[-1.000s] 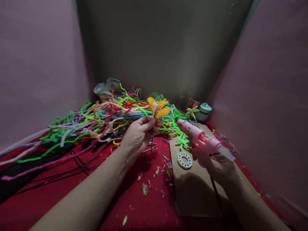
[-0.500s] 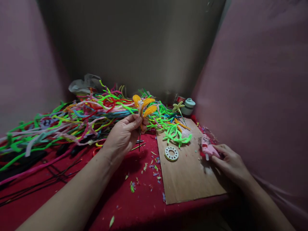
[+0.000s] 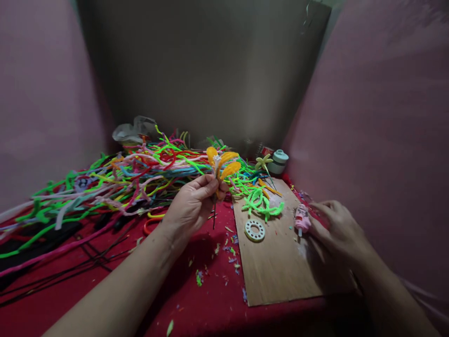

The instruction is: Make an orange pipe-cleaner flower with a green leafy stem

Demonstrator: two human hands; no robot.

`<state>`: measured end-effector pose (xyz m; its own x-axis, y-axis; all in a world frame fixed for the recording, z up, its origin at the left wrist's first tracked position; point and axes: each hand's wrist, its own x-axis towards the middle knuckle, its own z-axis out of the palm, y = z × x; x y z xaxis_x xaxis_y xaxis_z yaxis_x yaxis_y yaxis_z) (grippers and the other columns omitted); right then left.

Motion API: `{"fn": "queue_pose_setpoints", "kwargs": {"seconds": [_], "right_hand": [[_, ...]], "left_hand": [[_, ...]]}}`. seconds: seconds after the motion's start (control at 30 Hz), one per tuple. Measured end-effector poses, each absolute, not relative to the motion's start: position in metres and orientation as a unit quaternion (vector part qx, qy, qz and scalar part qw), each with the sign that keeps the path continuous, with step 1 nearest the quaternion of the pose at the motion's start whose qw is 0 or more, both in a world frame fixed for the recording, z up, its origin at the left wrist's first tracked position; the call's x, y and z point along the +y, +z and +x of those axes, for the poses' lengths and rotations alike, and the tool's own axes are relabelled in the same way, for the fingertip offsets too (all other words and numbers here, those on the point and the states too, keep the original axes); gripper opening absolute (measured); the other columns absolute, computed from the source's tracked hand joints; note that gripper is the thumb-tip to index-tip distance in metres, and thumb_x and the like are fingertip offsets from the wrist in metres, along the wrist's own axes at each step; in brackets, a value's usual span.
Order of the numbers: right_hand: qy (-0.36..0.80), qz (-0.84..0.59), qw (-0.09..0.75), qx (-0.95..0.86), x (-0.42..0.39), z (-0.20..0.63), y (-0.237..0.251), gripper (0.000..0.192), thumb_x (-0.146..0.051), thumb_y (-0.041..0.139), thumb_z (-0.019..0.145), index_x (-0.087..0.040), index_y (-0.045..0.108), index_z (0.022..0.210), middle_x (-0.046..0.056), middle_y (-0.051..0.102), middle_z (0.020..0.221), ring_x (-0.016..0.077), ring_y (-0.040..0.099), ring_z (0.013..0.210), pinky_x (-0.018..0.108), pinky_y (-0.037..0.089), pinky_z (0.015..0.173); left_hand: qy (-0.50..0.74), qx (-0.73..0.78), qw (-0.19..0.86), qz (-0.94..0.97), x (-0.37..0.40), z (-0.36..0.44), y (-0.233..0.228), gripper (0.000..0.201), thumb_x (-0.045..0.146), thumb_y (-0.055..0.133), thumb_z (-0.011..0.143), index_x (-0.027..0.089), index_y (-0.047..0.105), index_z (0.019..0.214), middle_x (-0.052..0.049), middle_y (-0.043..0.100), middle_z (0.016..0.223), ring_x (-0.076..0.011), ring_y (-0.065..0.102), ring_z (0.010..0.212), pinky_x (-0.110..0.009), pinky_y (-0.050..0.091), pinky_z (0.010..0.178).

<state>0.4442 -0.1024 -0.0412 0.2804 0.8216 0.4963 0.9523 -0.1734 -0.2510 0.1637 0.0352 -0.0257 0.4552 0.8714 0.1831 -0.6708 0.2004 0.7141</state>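
Note:
My left hand (image 3: 196, 199) pinches the stem of a pipe-cleaner flower (image 3: 229, 169) with orange petals and a white centre. The flower is upright, and its dark wire stem pokes out below my fingers. At the right edge of the wooden board lies a pink glue gun (image 3: 302, 218), a clear stick end pointing toward me. Beside it is my right hand (image 3: 338, 229), fingers apart; the thumb is close to the gun, and whether it touches is unclear. Bent green pipe cleaners (image 3: 261, 203) and a round white holed disc (image 3: 255, 230) rest on the board.
A heap of colourful pipe cleaners (image 3: 140, 164) spreads across the red cloth (image 3: 196, 299). The wooden board (image 3: 277, 276) reaches the front edge. Behind it stand a pale yellow flower (image 3: 264, 162) and a pale green jar (image 3: 278, 161). Walls close in left, right and back.
My right hand has loosened from the glue gun and its fingers have spread; the gun has turned slightly. The view has shifted a little, while my left hand keeps the flower.

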Motion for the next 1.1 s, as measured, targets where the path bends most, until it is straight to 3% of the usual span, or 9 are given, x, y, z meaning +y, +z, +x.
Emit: {"fn": "queue_pose_setpoints", "kwargs": {"seconds": [0.03, 0.13, 0.2, 0.27, 0.4, 0.77, 1.1], "right_hand": [[-0.08, -0.728, 0.323, -0.6, -0.097, 0.427, -0.034, 0.03, -0.036, 0.053, 0.077, -0.017, 0.071, 0.092, 0.013, 0.062, 0.092, 0.0243, 0.057, 0.078, 0.039, 0.045, 0.069], [0.197, -0.613, 0.463, -0.609, -0.072, 0.373, -0.019, 0.024, -0.037, 0.059, 0.078, -0.018, 0.072, 0.086, 0.008, 0.066, 0.086, 0.0171, 0.058, 0.07, 0.033, 0.046, 0.064], [0.364, -0.537, 0.537, -0.54, -0.053, 0.342, -0.014, 0.023, -0.035, 0.066, 0.073, -0.018, 0.072, 0.087, 0.004, 0.065, 0.071, 0.0128, 0.053, 0.059, 0.029, 0.043, 0.058], [0.458, -0.464, 0.606, -0.456, -0.037, 0.321, -0.011, 0.02, -0.03, 0.074, 0.063, -0.017, 0.072, 0.08, 0.002, 0.065, 0.07, 0.0093, 0.049, 0.054, 0.026, 0.04, 0.055], [0.576, -0.357, 0.612, -0.406, -0.021, 0.303, -0.006, 0.013, -0.022, 0.076, 0.059, -0.015, 0.07, 0.068, 0.002, 0.064, 0.066, 0.0083, 0.05, 0.057, 0.023, 0.035, 0.053], [0.627, -0.322, 0.599, -0.38, -0.009, 0.299, -0.012, 0.01, -0.018, 0.073, 0.055, -0.015, 0.067, 0.063, -0.001, 0.061, 0.057, 0.0102, 0.052, 0.052, 0.024, 0.037, 0.052], [0.531, -0.331, 0.688, -0.368, -0.011, 0.298, -0.013, 0.01, -0.016, 0.074, 0.058, -0.014, 0.064, 0.061, -0.003, 0.054, 0.052, 0.0061, 0.043, 0.046, 0.023, 0.031, 0.048]], "left_hand": [[0.501, 0.127, 0.767, 0.38, 0.034, 0.164, -0.025, 0.009, 0.011, 0.07, 0.071, 0.011, 0.061, 0.074, -0.005, 0.064, 0.068, -0.0104, 0.059, 0.061, -0.018, 0.045, 0.056], [0.495, 0.12, 0.78, 0.363, 0.028, 0.165, -0.023, 0.009, 0.008, 0.068, 0.072, 0.012, 0.063, 0.078, -0.004, 0.065, 0.069, -0.0099, 0.06, 0.062, -0.017, 0.047, 0.057], [0.488, 0.116, 0.788, 0.356, 0.025, 0.166, -0.022, 0.01, 0.007, 0.068, 0.072, 0.012, 0.064, 0.08, -0.004, 0.065, 0.069, -0.0096, 0.06, 0.061, -0.018, 0.048, 0.059], [0.478, 0.111, 0.794, 0.359, 0.021, 0.168, -0.021, 0.01, 0.009, 0.068, 0.073, 0.012, 0.064, 0.081, -0.004, 0.066, 0.069, -0.0095, 0.06, 0.06, -0.018, 0.048, 0.059], [0.458, 0.105, 0.805, 0.362, 0.018, 0.171, -0.023, 0.013, 0.013, 0.071, 0.071, 0.01, 0.064, 0.082, -0.004, 0.065, 0.068, -0.0098, 0.059, 0.06, -0.019, 0.048, 0.059], [0.44, 0.128, 0.803, 0.382, 0.023, 0.169, -0.029, 0.013, 0.016, 0.071, 0.072, 0.01, 0.065, 0.082, -0.003, 0.062, 0.067, -0.0083, 0.056, 0.057, -0.019, 0.045, 0.055], [0.475, 0.192, 0.772, 0.376, 0.024, 0.169, -0.025, 0.016, 0.014, 0.076, 0.064, 0.01, 0.066, 0.076, -0.004, 0.066, 0.072, -0.0102, 0.059, 0.063, -0.02, 0.046, 0.059]]}}
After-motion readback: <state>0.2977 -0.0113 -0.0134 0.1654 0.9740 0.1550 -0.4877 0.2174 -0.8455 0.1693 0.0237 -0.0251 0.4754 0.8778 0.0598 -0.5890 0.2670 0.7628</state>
